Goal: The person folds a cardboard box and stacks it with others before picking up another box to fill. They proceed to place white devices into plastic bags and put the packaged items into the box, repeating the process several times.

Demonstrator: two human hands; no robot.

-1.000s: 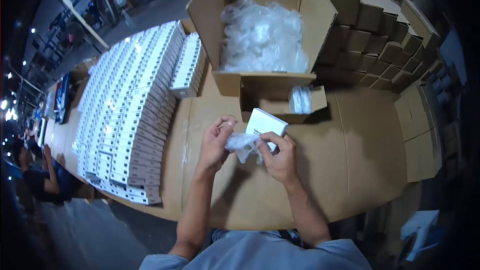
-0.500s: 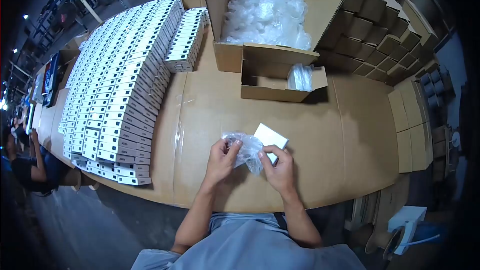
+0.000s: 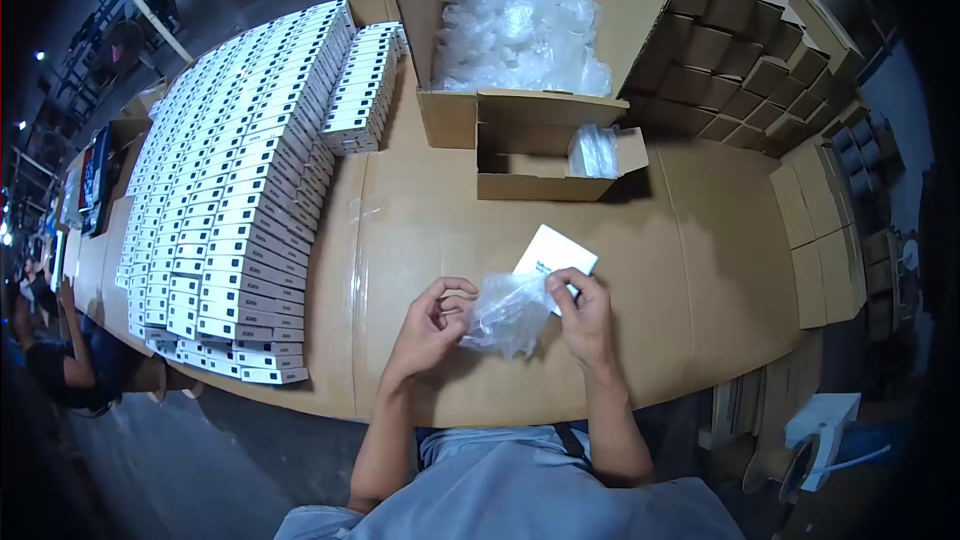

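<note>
A crumpled clear plastic bag (image 3: 508, 318) spans the gap between my two hands above the cardboard-covered table. My left hand (image 3: 430, 328) has its fingers curled at the bag's left edge, with the thumb against the film. At the opposite side, my right hand (image 3: 585, 320) pinches the bag's upper corner between thumb and index finger. A flat white box (image 3: 562, 249) with small dark print slants behind that pinch, its lower part covered by the bag and right fingers.
Stacked white boxes (image 3: 250, 160) fill the left side. At the back, a large carton (image 3: 455, 118) holds loose clear bags (image 3: 520, 30); a smaller carton (image 3: 535, 186) before it holds wrapped items (image 3: 594, 152). Brown cartons (image 3: 825, 275) line the right. A person (image 3: 75, 340) sits far left.
The white box has moved up and right with my right hand, and print now shows on it. The bag is spread wider, and my left fingers have loosened and shifted along its edge.
</note>
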